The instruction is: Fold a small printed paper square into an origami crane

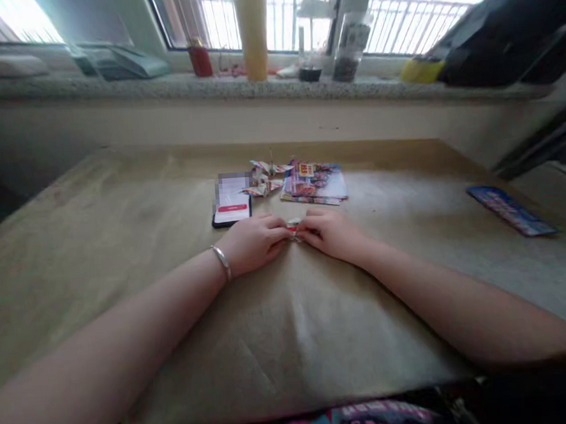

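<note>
- Silver bracelet point(221, 263), one, circled the wrist behind the fingers of the left hand point(256, 242).
- One phone point(232, 214), its screen lit, lay beyond those fingers and to their left, its long axis running away from the person.
- The left fingers were bent and drawn narrow, their tips pinching one side of the paper piece point(293, 230).
- Two folded paper figures point(263, 188) stood beyond the left fingers, one behind the other, their pointed wings spread left and right.
- One paper piece, white with red, sat between the two sets of fingertips. Its visible part ran away from the person; fingers hid its sides, so I could not tell its full long axis or which way it pointed.
- The right hand point(335, 237) pinched the other side, fingers curled narrow.
- One stack of printed sheets point(327, 184), its number uncountable, lay beyond the right fingers.
- One blue packet point(509, 211) lay well right of them, slanting toward the near right.
</note>
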Tool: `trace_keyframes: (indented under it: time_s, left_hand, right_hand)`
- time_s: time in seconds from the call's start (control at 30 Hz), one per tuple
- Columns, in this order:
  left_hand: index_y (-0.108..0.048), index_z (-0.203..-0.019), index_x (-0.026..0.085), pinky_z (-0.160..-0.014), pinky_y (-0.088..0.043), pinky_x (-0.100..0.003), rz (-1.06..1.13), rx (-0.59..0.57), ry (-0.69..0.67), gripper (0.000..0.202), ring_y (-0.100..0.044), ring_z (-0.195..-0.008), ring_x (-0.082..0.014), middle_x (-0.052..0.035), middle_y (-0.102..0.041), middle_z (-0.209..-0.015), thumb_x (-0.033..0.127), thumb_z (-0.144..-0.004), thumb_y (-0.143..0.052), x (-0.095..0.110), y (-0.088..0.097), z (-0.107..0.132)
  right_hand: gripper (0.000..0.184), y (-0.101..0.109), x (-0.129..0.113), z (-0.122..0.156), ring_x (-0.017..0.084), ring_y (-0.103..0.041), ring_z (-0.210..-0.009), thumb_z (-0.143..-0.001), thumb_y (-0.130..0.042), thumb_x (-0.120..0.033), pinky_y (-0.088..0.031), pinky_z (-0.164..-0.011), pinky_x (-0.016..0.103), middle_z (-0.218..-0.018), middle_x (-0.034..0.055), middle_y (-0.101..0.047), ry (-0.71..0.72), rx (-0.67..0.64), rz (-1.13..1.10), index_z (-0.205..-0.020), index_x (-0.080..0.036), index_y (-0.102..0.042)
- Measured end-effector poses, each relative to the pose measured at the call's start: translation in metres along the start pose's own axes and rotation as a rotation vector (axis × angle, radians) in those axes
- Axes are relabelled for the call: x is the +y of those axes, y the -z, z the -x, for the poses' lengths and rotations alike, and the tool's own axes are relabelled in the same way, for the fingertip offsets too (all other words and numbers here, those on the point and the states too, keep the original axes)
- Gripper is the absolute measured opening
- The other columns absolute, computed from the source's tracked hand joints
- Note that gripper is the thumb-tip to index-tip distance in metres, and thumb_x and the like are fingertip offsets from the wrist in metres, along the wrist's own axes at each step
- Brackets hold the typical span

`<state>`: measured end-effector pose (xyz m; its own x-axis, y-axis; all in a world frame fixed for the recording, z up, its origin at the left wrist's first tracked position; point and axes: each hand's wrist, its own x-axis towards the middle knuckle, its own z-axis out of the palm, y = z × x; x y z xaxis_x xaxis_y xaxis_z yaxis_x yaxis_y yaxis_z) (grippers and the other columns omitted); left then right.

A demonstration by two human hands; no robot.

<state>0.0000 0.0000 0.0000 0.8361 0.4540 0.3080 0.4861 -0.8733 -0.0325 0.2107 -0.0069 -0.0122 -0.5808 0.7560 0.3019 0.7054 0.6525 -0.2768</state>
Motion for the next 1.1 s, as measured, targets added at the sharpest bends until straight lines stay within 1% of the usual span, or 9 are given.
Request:
trace_keyframes:
  time_s: [0.1,0.2,0.3,0.43,0.6,0.73,0.87,0.97,1.1]
  left_hand:
    - [-0.065,-0.102,0.018,-0.073,-0.05,-0.029,-0.024,-0.005,0.023,0.024,-0.06,-0.082,-0.0161,-0.0058,-0.066,-0.092,0.021,-0.087,-0.046,0.003,0.001,0.0]
    - [-0.061,-0.11,0.018,-0.072,-0.05,-0.028,-0.043,-0.004,-0.021,0.028,-0.061,-0.081,-0.0162,-0.0059,-0.067,-0.091,0.021,-0.088,-0.044,0.003,0.003,0.001]
    - [-0.059,-0.116,0.02,-0.073,-0.05,-0.027,-0.065,-0.004,-0.099,0.032,-0.061,-0.083,-0.015,-0.0056,-0.067,-0.097,0.02,-0.089,-0.042,0.001,0.005,0.003]
    - [-0.057,-0.119,0.019,-0.076,-0.05,-0.028,-0.118,-0.031,-0.12,0.033,-0.06,-0.087,-0.0158,-0.0066,-0.066,-0.102,0.021,-0.089,-0.042,0.0,0.004,0.004]
    - [-0.058,-0.119,0.018,-0.072,-0.05,-0.029,-0.194,-0.063,-0.109,0.033,-0.06,-0.085,-0.0174,-0.0074,-0.065,-0.1,0.021,-0.089,-0.043,0.004,0.004,0.002]
    - [-0.059,-0.116,0.018,-0.072,-0.05,-0.029,-0.191,-0.07,-0.086,0.031,-0.059,-0.084,-0.0177,-0.008,-0.064,-0.096,0.022,-0.089,-0.043,0.006,0.004,0.001]
    - [-0.062,-0.112,0.019,-0.072,-0.05,-0.029,-0.137,-0.04,-0.044,0.029,-0.059,-0.084,-0.0167,-0.0072,-0.064,-0.094,0.023,-0.091,-0.041,0.007,0.002,0.0]
    - [-0.063,-0.11,0.02,-0.071,-0.05,-0.028,-0.123,-0.033,-0.027,0.028,-0.059,-0.083,-0.0162,-0.0066,-0.064,-0.094,0.024,-0.09,-0.042,0.008,0.002,0.0]
    - [-0.062,-0.11,0.02,-0.072,-0.05,-0.028,-0.132,-0.038,-0.034,0.028,-0.059,-0.084,-0.0163,-0.0062,-0.065,-0.095,0.024,-0.09,-0.043,0.006,0.003,0.001]
  right_hand:
    - [0.019,-0.001,0.006,0.002,0.014,-0.054,-0.076,-0.087,-0.052,-0.027,-0.037,-0.066,0.023,-0.079,0.0041,-0.06,-0.022,0.004,-0.043,-0.083,-0.017,-0.067]
    - [0.017,-0.001,0.008,0.003,0.013,-0.054,-0.074,-0.085,-0.054,-0.028,-0.037,-0.065,0.023,-0.079,0.0034,-0.061,-0.043,0.025,-0.056,-0.083,-0.018,-0.067]
    - [0.013,0.0,0.007,0.004,0.012,-0.053,-0.07,-0.083,-0.056,-0.027,-0.037,-0.063,0.022,-0.077,0.0024,-0.061,-0.061,0.044,-0.073,-0.082,-0.018,-0.066]
    - [0.011,0.0,0.006,0.005,0.012,-0.052,-0.068,-0.082,-0.055,-0.025,-0.037,-0.062,0.022,-0.077,0.0021,-0.06,-0.052,0.052,-0.077,-0.082,-0.018,-0.064]
    - [0.007,0.0,0.006,0.006,0.011,-0.053,-0.068,-0.081,-0.056,-0.023,-0.037,-0.061,0.021,-0.077,0.001,-0.061,-0.057,0.069,-0.088,-0.084,-0.018,-0.061]
    - [0.014,0.004,0.005,0.009,0.013,-0.056,-0.077,-0.086,-0.052,-0.026,-0.039,-0.068,0.023,-0.085,0.0032,-0.064,0.034,0.053,0.015,-0.084,-0.019,-0.064]
    - [0.022,0.007,0.005,0.011,0.016,-0.057,-0.083,-0.09,-0.048,-0.029,-0.039,-0.072,0.026,-0.089,0.0049,-0.065,0.125,0.027,0.137,-0.089,-0.02,-0.067]
    - [0.021,0.006,0.006,0.011,0.016,-0.057,-0.08,-0.089,-0.049,-0.028,-0.039,-0.071,0.026,-0.086,0.0045,-0.065,0.11,0.03,0.151,-0.088,-0.02,-0.068]
    - [0.02,0.005,0.008,0.01,0.015,-0.058,-0.081,-0.088,-0.05,-0.027,-0.04,-0.072,0.026,-0.086,0.0047,-0.065,0.081,0.029,0.105,-0.087,-0.019,-0.069]
